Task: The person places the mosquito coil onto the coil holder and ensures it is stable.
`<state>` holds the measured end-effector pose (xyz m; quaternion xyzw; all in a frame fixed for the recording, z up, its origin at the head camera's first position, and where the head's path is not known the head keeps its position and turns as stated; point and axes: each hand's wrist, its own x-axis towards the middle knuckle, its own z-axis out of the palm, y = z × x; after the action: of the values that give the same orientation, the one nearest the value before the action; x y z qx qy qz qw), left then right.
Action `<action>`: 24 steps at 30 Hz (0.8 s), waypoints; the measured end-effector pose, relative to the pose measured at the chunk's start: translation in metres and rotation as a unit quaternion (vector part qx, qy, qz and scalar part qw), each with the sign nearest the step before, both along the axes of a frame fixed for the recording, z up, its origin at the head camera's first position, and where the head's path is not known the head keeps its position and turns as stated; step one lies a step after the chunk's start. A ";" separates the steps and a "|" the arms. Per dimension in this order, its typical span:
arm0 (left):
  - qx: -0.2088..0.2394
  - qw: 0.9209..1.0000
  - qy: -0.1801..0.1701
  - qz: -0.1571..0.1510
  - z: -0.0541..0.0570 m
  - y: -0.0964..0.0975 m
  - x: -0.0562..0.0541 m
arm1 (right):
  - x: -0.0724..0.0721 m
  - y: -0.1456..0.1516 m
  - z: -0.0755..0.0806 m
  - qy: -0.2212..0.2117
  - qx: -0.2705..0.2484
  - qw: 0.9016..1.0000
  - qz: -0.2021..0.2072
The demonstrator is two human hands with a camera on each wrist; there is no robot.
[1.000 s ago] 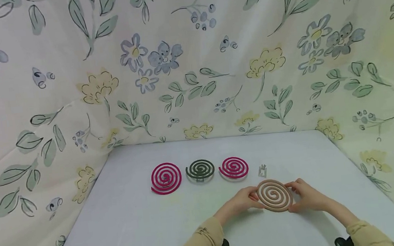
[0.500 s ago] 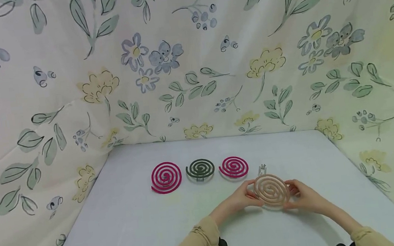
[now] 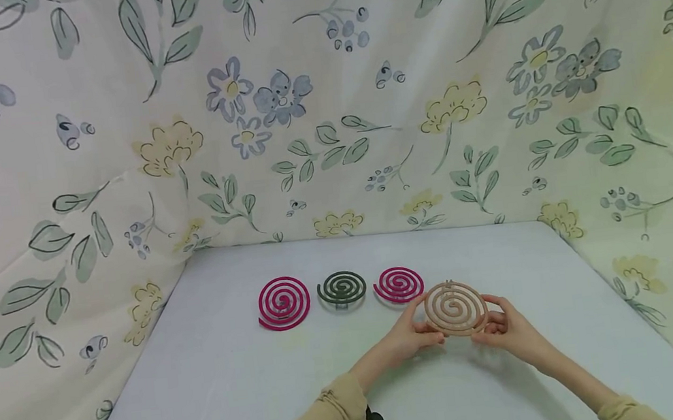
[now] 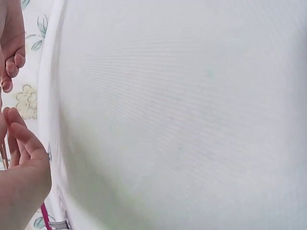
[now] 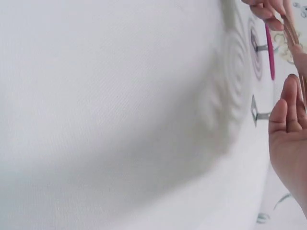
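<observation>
Both hands hold a light-brown mosquito coil (image 3: 453,306) by its opposite edges, tilted with its face toward the head camera. My left hand (image 3: 409,332) pinches the left edge, fingers along the rim. At the right edge, the thumb and fingers of my right hand (image 3: 512,328) grip it. Behind the coil is a small metal coil stand (image 5: 261,116), mostly hidden in the head view and upright on the table in the right wrist view. The coil's spiral shadow falls on the table there, so the coil is raised above the surface.
A row of coils on stands lies to the left: a magenta coil (image 3: 398,285) close by the left hand, a dark green coil (image 3: 342,287), and another magenta coil (image 3: 283,303) farthest left. Floral cloth (image 3: 332,169) surrounds the white table (image 3: 238,384).
Both hands have carried the brown coil away from the body and slightly left, raising it over the stand, which it now largely covers. The other coils have stayed put.
</observation>
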<state>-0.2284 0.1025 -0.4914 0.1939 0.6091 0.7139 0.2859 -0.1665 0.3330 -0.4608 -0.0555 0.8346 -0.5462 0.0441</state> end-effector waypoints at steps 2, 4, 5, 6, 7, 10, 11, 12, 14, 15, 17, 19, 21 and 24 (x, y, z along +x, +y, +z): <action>0.016 1.000 0.002 0.002 0.003 0.001 -0.001 | 0.001 -0.002 0.004 -0.009 -0.019 1.000 -0.002; 0.021 1.000 0.008 0.005 0.007 0.001 -0.002 | 0.002 -0.004 0.008 -0.014 -0.034 0.999 -0.002; 0.022 1.000 0.011 0.006 0.009 0.002 -0.003 | 0.002 -0.005 0.009 -0.016 -0.039 0.999 -0.003; 0.022 1.000 0.015 0.007 0.010 0.002 -0.004 | 0.002 -0.005 0.010 -0.017 -0.042 0.999 -0.005; 0.024 1.000 0.017 0.008 0.011 0.002 -0.005 | 0.002 -0.006 0.011 -0.016 -0.045 0.999 -0.008; 0.027 0.999 0.020 0.010 0.015 0.002 -0.007 | 0.002 -0.007 0.013 -0.007 -0.046 0.999 -0.011; 0.027 0.999 0.022 0.010 0.016 0.002 -0.007 | 0.002 -0.008 0.013 -0.001 -0.049 0.999 -0.013; 0.031 0.999 0.026 0.011 0.017 0.002 -0.008 | 0.002 -0.008 0.013 0.004 -0.052 0.999 -0.013; 0.038 0.999 0.031 0.014 0.020 0.002 -0.008 | 0.002 -0.009 0.013 0.022 -0.060 0.998 -0.008; 0.040 0.998 0.035 0.018 0.022 0.002 -0.008 | 0.002 -0.009 0.013 0.033 -0.065 0.997 -0.007; 0.046 0.998 0.043 0.031 0.024 0.004 -0.008 | 0.002 -0.010 0.013 0.060 -0.078 0.995 -0.001; 0.053 0.996 0.057 0.049 0.025 0.007 -0.008 | 0.001 -0.011 0.014 0.087 -0.096 0.992 0.003; 0.060 0.993 0.079 0.071 0.025 0.010 -0.008 | -0.001 -0.013 0.014 0.108 -0.113 0.988 0.000; 0.075 0.985 0.112 0.106 0.022 0.014 -0.007 | -0.003 -0.016 0.012 0.133 -0.140 0.981 -0.007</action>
<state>-0.2356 0.1160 -0.4691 0.2282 0.5992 0.7574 0.1236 -0.1699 0.3168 -0.4493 -0.1273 0.7485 -0.6459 -0.0792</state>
